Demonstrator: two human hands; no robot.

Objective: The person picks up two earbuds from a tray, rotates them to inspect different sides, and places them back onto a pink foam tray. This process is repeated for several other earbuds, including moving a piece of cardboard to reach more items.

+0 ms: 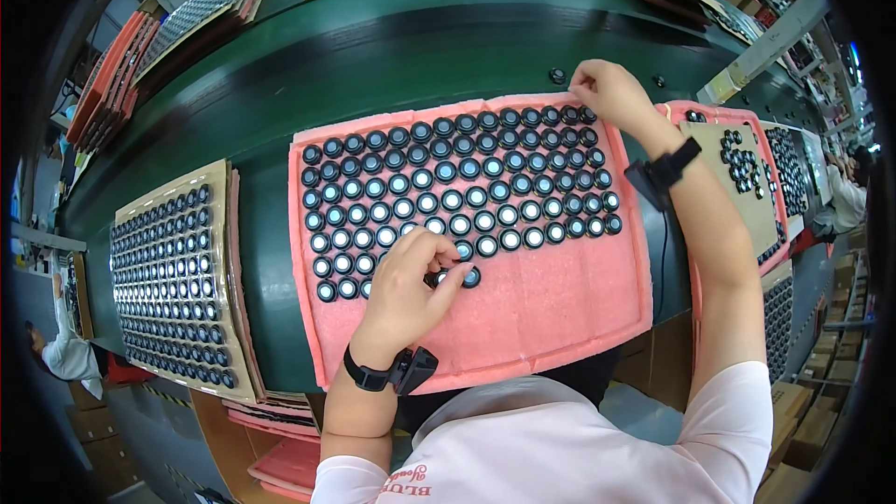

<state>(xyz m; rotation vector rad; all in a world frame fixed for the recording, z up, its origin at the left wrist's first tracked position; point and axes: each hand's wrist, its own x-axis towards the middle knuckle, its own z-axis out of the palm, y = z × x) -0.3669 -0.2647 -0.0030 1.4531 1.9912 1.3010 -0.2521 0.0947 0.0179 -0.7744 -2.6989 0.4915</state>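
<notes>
Head view: left hand (407, 287) is curling over black-rimmed discs (473, 277), right hand (611, 96) is bunching fingertips; can't tell either grip. Pink foam tray (546, 317) underneath is likely containing discs.

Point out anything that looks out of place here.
The round black parts on the brown sheet at right lie in an uneven cluster, unlike the neat rows in the central pink foam tray. Another round black part sits loose on the green surface just left of the right hand.
</notes>
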